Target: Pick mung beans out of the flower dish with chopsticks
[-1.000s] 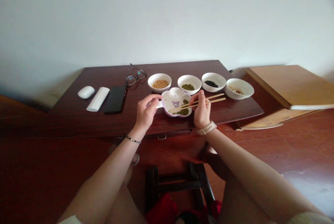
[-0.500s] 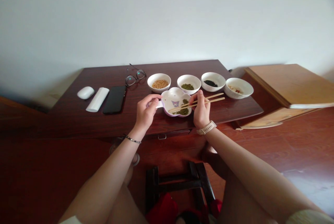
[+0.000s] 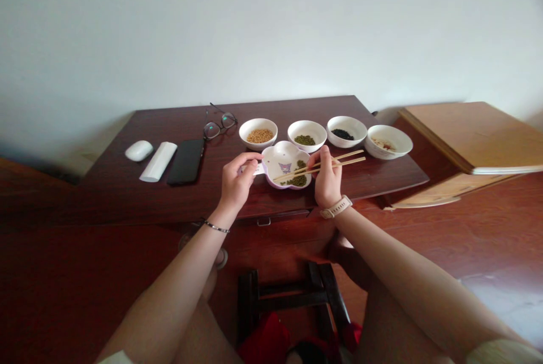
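A white flower-shaped dish (image 3: pixel 280 155) with a purple cartoon print holds a heap of green beans and sits near the front edge of the dark wooden table (image 3: pixel 169 194). My left hand (image 3: pixel 236 181) pinches the dish's small handle at its left side. My right hand (image 3: pixel 328 179) is closed on a pair of wooden chopsticks (image 3: pixel 344 160), whose tips reach left into the beans in the dish.
Behind the dish stand several white bowls: tan grains (image 3: pixel 258 133), green beans (image 3: pixel 306 135), black seeds (image 3: pixel 347 131), pale bits (image 3: pixel 388 141). Glasses (image 3: pixel 219 123), a black phone (image 3: pixel 186 161), a white case (image 3: pixel 159 161) and a white mouse (image 3: pixel 138 150) lie left. A wooden board (image 3: pixel 470 133) lies at the right.
The chopsticks and my right hand have shifted very slightly; the view has tilted a little. My left hand stays on the dish handle.
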### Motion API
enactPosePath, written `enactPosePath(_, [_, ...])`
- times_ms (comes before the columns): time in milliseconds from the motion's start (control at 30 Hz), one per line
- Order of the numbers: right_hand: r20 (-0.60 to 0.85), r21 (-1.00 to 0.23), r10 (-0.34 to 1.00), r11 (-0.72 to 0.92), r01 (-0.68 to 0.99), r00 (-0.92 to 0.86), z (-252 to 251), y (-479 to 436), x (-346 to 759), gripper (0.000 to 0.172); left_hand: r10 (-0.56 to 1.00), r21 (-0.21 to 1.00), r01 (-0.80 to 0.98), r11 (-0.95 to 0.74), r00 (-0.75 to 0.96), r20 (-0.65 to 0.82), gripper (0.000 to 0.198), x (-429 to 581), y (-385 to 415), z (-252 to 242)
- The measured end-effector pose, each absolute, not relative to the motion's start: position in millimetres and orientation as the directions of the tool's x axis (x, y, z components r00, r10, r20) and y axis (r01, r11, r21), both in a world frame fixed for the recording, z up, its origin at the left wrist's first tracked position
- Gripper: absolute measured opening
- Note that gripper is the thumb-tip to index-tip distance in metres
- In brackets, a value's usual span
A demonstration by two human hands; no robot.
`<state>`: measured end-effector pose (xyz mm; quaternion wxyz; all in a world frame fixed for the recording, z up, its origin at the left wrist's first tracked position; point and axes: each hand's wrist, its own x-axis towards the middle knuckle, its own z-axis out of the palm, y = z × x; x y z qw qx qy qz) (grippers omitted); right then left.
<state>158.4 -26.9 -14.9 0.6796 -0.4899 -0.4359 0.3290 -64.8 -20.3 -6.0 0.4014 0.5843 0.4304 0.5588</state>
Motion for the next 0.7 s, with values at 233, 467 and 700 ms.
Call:
enactPosePath(233, [0.271,-0.949,0.875,0.312,-0.039,0.402,-15.8,-26.2,158.9,0.064,0.950,0.948,0.063,-0.312,0.004,0.312,0.023,-65.4,-19.7,-7.2])
enactPosePath(467, [0.278,-0.948,0.881,0.316,-0.039,0.384,-17.0,-25.7,160.0,0.064,0.950,0.948,0.059,-0.313,0.001,0.314,0.024,-65.2,-20.0,-5.8])
enactPosePath(700, [0.282,-0.947,0.884,0.319,-0.041,0.372,-18.1,-24.7,160.8,0.064,0.956,0.955,0.043,-0.292,-0.007,0.292,0.023,-63.4,-21.3,-3.8])
